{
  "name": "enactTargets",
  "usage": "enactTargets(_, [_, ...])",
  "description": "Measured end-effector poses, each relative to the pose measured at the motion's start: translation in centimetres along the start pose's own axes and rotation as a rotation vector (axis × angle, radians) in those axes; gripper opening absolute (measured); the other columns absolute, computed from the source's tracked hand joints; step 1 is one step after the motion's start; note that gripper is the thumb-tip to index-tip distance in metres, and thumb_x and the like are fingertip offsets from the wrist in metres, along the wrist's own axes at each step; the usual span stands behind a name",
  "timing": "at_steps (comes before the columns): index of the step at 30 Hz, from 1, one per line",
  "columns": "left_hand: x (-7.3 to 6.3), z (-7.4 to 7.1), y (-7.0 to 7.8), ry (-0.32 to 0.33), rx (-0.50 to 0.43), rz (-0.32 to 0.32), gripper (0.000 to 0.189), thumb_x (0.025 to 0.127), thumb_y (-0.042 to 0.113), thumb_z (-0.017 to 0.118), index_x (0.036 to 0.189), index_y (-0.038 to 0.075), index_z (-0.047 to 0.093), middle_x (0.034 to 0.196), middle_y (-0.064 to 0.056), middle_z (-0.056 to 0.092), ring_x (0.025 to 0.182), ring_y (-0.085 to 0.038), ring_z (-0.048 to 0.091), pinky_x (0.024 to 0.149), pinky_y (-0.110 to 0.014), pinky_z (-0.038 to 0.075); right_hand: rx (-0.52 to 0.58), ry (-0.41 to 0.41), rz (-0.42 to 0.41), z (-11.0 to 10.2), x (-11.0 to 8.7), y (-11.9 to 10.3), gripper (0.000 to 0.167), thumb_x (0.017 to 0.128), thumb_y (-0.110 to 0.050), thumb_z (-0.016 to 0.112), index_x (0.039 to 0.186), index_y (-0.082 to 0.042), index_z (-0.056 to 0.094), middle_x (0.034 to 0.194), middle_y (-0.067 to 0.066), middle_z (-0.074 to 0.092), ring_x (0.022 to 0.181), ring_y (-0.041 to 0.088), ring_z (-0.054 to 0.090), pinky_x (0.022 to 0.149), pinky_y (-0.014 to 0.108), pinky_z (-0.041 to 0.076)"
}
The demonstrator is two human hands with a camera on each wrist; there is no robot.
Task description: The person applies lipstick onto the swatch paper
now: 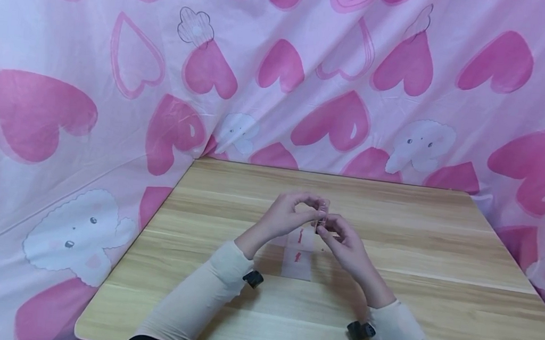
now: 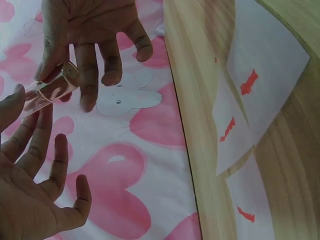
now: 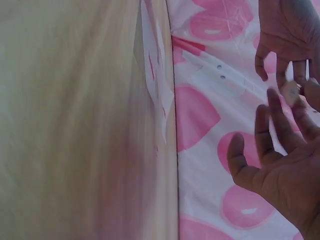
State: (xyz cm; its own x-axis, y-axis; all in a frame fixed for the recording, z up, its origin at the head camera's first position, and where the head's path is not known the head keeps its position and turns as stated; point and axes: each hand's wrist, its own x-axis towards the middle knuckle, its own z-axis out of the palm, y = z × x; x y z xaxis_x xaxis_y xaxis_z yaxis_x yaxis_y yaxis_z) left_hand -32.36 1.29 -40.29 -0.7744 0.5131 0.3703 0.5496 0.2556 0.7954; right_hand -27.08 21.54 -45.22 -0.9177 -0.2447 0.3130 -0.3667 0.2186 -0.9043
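Observation:
A small clear tube-shaped vial (image 2: pixel 42 96) with a round tan end, which looks like a cork (image 3: pixel 291 93), is held up between both hands over the table. My left hand (image 1: pixel 293 211) pinches the clear part between thumb and fingertips. From the other side, my right hand (image 1: pixel 345 246) pinches the vial near its tan end with thumb and forefinger. The other fingers of both hands are spread loosely in the left wrist view. Below the hands, white paper slips (image 1: pixel 296 270) with red marks lie on the table.
The wood-grain table (image 1: pixel 410 309) reaches back to a pink heart-patterned curtain (image 1: pixel 276 122), which hangs behind it and along both sides. In the left wrist view, three white slips (image 2: pixel 265 65) lie close together, each with a red mark.

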Motion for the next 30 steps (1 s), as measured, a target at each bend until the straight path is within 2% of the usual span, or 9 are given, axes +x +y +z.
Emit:
enactTargets(2, [-0.1,-0.1,-0.3,-0.009,0.013,-0.001,0.028,0.094,0.037,0.073,0.118,0.023,0.073,0.108,0.015,0.070,0.109,-0.004,0.062,0.096,-0.037,0.049,-0.101,0.004,-0.014,-0.2,0.2,0.0,0.024,0.101,-0.020,0.063,0.124,-0.012,0.063,0.108,0.008,0.065,0.100,0.022,0.060,0.081,0.030,0.056])
enactTargets(7, [-0.5,-0.2,-1.3,-0.006,0.067,-0.068,0.033,0.095,0.036,0.071,0.124,0.021,0.070,0.112,0.010,0.070,0.110,-0.013,0.062,0.092,-0.039,0.052,-0.289,0.020,-0.016,-0.5,1.1,0.6,0.021,0.097,-0.023,0.069,0.116,-0.014,0.067,0.088,0.001,0.064,0.079,0.017,0.062,0.067,0.029,0.053])
enactTargets(12, [-1.0,-0.4,-2.5,0.014,0.086,-0.128,0.037,0.095,0.038,0.070,0.126,0.019,0.067,0.117,0.002,0.070,0.114,-0.023,0.062,0.094,-0.044,0.052,-0.443,-0.001,-0.010,-0.8,1.5,1.5,0.016,0.095,-0.016,0.072,0.107,-0.008,0.066,0.083,-0.001,0.067,0.075,0.015,0.063,0.064,0.029,0.052])
enactTargets(14, [-1.2,-0.6,-2.7,0.016,0.080,-0.148,0.036,0.095,0.038,0.070,0.125,0.019,0.067,0.117,0.002,0.070,0.115,-0.025,0.062,0.092,-0.044,0.053,-0.493,-0.028,0.020,-1.0,1.6,1.8,0.015,0.095,-0.016,0.071,0.105,-0.007,0.065,0.082,0.000,0.066,0.075,0.014,0.062,0.064,0.029,0.052])
enactTargets(18, [-1.5,-0.8,-2.9,0.013,0.089,-0.181,0.034,0.095,0.039,0.070,0.123,0.019,0.069,0.116,0.003,0.070,0.116,-0.025,0.061,0.092,-0.044,0.053,-0.516,-0.103,0.112,-1.1,1.8,2.4,0.013,0.096,-0.015,0.069,0.104,-0.006,0.063,0.082,0.005,0.067,0.071,0.015,0.061,0.060,0.029,0.053])
enactTargets(21, [-1.7,-0.9,-2.9,0.010,0.093,-0.195,0.034,0.095,0.038,0.070,0.122,0.017,0.070,0.117,0.002,0.071,0.117,-0.027,0.061,0.096,-0.049,0.051,-0.501,-0.135,0.138,-1.2,1.9,2.8,0.021,0.096,-0.010,0.068,0.113,0.000,0.062,0.083,0.008,0.068,0.068,0.016,0.062,0.059,0.029,0.054])
enactTargets(25, [-2.1,-1.1,-3.2,0.016,0.103,-0.207,0.033,0.095,0.037,0.071,0.119,0.016,0.072,0.120,0.003,0.070,0.116,-0.023,0.061,0.096,-0.047,0.050,-0.517,-0.136,0.155,-1.2,2.1,3.5,0.027,0.095,-0.008,0.069,0.119,0.001,0.062,0.082,0.005,0.068,0.069,0.015,0.063,0.060,0.029,0.054])
enactTargets(30, [-2.7,-1.2,-4.1,0.023,0.128,-0.233,0.030,0.095,0.037,0.070,0.118,0.018,0.073,0.120,0.009,0.069,0.114,-0.015,0.059,0.095,-0.040,0.050,-0.545,-0.144,0.209,-1.2,2.1,3.9,0.025,0.093,-0.010,0.071,0.116,-0.002,0.064,0.082,0.003,0.067,0.073,0.016,0.061,0.063,0.031,0.052])
